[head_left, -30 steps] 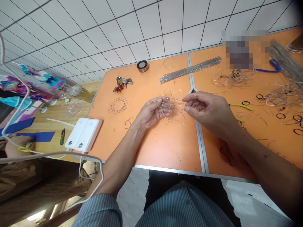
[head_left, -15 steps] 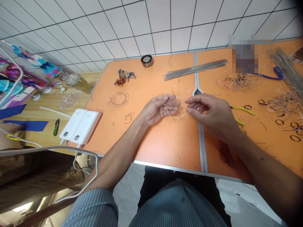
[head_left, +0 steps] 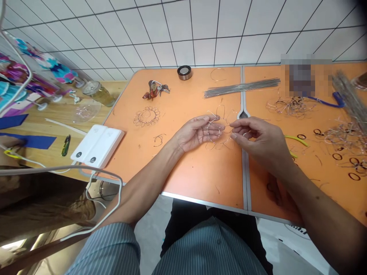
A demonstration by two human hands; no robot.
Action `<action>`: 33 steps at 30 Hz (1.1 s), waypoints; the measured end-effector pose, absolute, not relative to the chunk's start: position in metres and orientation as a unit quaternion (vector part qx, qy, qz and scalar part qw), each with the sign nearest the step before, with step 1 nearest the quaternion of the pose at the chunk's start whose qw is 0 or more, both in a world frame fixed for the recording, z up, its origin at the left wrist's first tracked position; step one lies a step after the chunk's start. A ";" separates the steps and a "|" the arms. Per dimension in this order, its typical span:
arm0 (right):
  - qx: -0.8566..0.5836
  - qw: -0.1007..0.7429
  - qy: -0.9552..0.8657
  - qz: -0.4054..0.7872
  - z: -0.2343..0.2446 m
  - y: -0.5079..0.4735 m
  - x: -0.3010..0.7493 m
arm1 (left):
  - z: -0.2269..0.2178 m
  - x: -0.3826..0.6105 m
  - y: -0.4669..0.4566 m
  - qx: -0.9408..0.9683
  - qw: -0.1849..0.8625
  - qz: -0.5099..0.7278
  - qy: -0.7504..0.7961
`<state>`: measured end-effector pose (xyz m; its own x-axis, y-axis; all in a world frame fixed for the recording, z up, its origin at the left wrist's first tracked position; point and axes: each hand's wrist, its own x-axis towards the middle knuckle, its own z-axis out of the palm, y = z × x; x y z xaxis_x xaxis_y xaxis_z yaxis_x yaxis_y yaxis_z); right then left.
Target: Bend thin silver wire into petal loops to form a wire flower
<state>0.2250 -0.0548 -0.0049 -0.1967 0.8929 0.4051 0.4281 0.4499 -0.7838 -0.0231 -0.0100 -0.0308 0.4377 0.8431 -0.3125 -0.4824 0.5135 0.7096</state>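
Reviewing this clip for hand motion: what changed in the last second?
The left hand moved toward the right hand, its fingers sliding further over the wire flower frame and hiding more of its central ring; it holds the frame throughout. The bundle of metal rods and the other wire flower stayed put.

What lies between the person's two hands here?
The head view shows a bent wire flower frame, held by the left hand.
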 end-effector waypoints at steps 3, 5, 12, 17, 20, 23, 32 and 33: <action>-0.456 0.440 -0.727 0.262 -0.005 -0.054 0.225 | -0.031 -0.023 -0.010 0.268 0.809 0.405 0.331; -0.457 0.438 -0.727 0.265 -0.004 -0.054 0.226 | -0.031 -0.023 -0.010 0.267 0.810 0.405 0.329; -0.455 0.440 -0.728 0.263 -0.004 -0.054 0.226 | -0.032 -0.023 -0.009 0.261 0.811 0.410 0.326; -0.458 0.441 -0.727 0.259 -0.004 -0.055 0.226 | -0.031 -0.022 -0.009 0.253 0.811 0.414 0.327; -0.459 0.441 -0.726 0.260 -0.004 -0.054 0.226 | -0.032 -0.022 -0.008 0.248 0.812 0.414 0.329; -0.462 0.439 -0.724 0.263 -0.003 -0.054 0.227 | -0.033 -0.023 -0.008 0.247 0.811 0.416 0.330; -0.480 0.438 -0.712 0.268 0.003 -0.055 0.226 | -0.032 -0.024 -0.008 0.242 0.807 0.418 0.340; -0.481 0.438 -0.711 0.267 0.003 -0.055 0.225 | -0.032 -0.024 -0.009 0.242 0.805 0.419 0.342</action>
<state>0.2255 -0.0548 0.0028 -0.1537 0.9174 0.3670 0.4502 0.3956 -0.8005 -0.0240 -0.0086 -0.0315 0.4152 0.8408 -0.3473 -0.5093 0.5312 0.6771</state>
